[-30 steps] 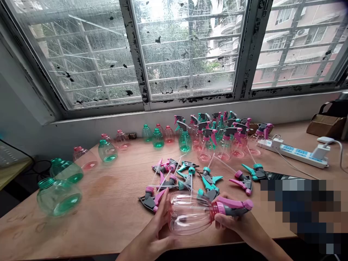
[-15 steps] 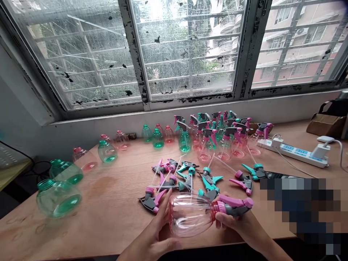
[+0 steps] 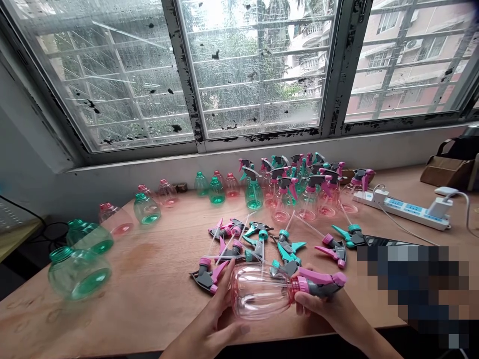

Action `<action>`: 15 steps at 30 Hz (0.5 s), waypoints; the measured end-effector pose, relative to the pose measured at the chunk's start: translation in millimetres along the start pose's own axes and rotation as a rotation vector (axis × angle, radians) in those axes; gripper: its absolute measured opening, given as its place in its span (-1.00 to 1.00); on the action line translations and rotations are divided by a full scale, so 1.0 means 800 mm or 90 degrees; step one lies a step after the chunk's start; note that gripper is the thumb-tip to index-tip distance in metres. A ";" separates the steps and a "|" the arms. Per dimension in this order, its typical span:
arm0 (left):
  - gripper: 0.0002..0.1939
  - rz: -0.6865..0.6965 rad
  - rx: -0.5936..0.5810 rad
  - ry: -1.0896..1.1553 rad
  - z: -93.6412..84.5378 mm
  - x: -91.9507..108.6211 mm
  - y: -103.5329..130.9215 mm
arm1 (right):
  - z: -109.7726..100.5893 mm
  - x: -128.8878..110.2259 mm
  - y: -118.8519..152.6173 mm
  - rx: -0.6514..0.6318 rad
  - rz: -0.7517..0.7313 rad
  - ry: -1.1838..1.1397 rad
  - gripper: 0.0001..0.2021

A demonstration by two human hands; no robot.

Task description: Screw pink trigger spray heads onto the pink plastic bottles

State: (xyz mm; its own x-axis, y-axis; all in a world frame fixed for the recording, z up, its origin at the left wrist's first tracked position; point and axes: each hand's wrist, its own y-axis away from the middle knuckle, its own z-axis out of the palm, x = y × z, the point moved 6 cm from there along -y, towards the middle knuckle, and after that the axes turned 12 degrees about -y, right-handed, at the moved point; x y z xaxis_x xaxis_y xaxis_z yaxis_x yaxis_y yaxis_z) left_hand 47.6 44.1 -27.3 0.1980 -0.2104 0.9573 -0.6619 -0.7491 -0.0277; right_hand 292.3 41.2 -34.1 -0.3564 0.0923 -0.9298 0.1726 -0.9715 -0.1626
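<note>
A clear pink spray bottle [image 3: 260,294] lies on its side in the air near the table's front edge, its base to the left. My left hand [image 3: 215,319] cups the base, fingers behind and thumb below. Around the neck, just under the pink and grey trigger sprayer head [image 3: 322,282], my right hand [image 3: 325,306] is closed with its thumb on the collar. Loose trigger heads lie just beyond, among them a pink and grey one [image 3: 205,276] beside my left fingers and a teal one [image 3: 288,247] behind the bottle.
Assembled spray bottles [image 3: 309,197] stand in a group at the back. Headless green bottles [image 3: 80,274] and pink ones [image 3: 116,219] line the left side. A white power strip [image 3: 406,209] with cables and a brown bag [image 3: 449,164] are at the right. The wooden table [image 3: 142,299] ends close in front.
The lower side of the pink bottle's body sits slightly higher than before. Both hands keep their hold almost unmoved, and the other things stay where they were.
</note>
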 end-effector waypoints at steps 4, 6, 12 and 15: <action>0.14 0.006 0.013 0.046 -0.002 -0.001 -0.002 | 0.000 0.006 0.001 -0.001 0.048 0.024 -0.70; 0.06 -0.019 0.027 0.014 -0.005 -0.002 -0.002 | 0.001 0.009 0.002 -0.002 0.073 0.040 -0.68; -0.06 -0.044 0.035 -0.035 -0.004 0.007 0.000 | 0.005 -0.002 0.002 0.014 0.040 0.026 -0.71; -0.01 -0.053 0.027 -0.034 -0.001 0.007 0.001 | 0.007 -0.006 0.002 0.015 0.031 0.025 -0.71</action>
State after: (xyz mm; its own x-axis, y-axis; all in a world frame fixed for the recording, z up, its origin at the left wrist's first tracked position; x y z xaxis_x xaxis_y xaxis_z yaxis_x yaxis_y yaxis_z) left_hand 47.6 42.5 -21.9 0.2892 -0.1789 0.9404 -0.6102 -0.7914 0.0372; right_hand 289.1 38.3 -28.1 -0.3122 0.0522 -0.9486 0.1673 -0.9799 -0.1089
